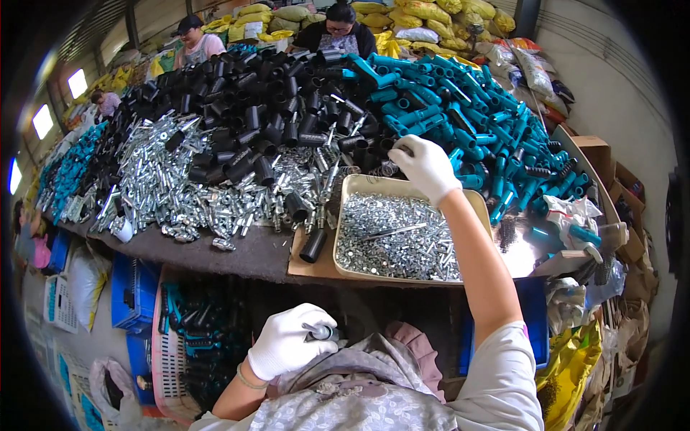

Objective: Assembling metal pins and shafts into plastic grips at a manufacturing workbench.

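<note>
My left hand (291, 343), in a white glove, is closed around a small grey cylindrical part (321, 332) and stays low, just above my lap. My right hand (425, 171), gloved too, reaches out over the far rim of a cream tray (341, 248). Its fingers are pinched together at the edge of the pile, where something dark shows between them, too small to name. Loose coil springs (387, 169) lie just under those fingertips. Small silvery screws and pins (392, 251) fill the tray, and a thin metal rod (394, 232) rests on top of them.
Black plastic tubes (237, 122) are heaped behind, with teal plastic housings (460, 108) to the right and shiny metal shafts (165, 169) to the left. A single black tube (313, 246) stands beside the tray. Below, a pink basket (167, 359) holds teal and black parts. Two people (338, 32) work across the table.
</note>
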`<state>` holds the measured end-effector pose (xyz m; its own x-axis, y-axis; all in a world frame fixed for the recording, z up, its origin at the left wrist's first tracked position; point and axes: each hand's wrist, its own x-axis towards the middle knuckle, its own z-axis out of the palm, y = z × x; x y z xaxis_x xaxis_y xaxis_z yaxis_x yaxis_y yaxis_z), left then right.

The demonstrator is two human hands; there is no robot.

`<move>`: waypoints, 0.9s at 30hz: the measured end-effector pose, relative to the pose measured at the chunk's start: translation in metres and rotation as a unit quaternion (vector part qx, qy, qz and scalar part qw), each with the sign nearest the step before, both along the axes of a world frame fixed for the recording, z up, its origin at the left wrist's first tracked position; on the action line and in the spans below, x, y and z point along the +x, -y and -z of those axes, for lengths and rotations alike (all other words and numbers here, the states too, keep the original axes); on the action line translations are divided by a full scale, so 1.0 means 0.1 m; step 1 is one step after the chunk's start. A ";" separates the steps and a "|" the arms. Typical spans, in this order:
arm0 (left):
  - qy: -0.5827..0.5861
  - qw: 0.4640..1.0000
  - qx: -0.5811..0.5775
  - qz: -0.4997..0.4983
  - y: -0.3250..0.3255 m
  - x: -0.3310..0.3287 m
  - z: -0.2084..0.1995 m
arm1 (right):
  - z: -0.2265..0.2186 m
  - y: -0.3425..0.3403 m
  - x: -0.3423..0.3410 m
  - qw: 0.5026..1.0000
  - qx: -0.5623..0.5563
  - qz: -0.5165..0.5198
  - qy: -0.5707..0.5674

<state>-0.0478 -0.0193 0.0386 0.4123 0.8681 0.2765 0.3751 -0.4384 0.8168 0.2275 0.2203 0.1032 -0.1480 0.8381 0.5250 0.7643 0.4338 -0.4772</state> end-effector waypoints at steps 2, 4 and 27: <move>0.000 1.000 0.013 0.007 -0.05 0.05 0.03 | 0.07 0.18 0.12 0.979 -0.093 -0.058 -0.174; 0.035 0.999 0.009 0.022 -0.09 0.10 0.08 | 0.19 0.38 0.26 0.968 -0.067 -0.070 -0.230; 0.303 0.935 -0.106 -0.152 0.01 0.25 0.28 | 1.46 2.85 0.01 0.684 -0.380 -0.128 -0.609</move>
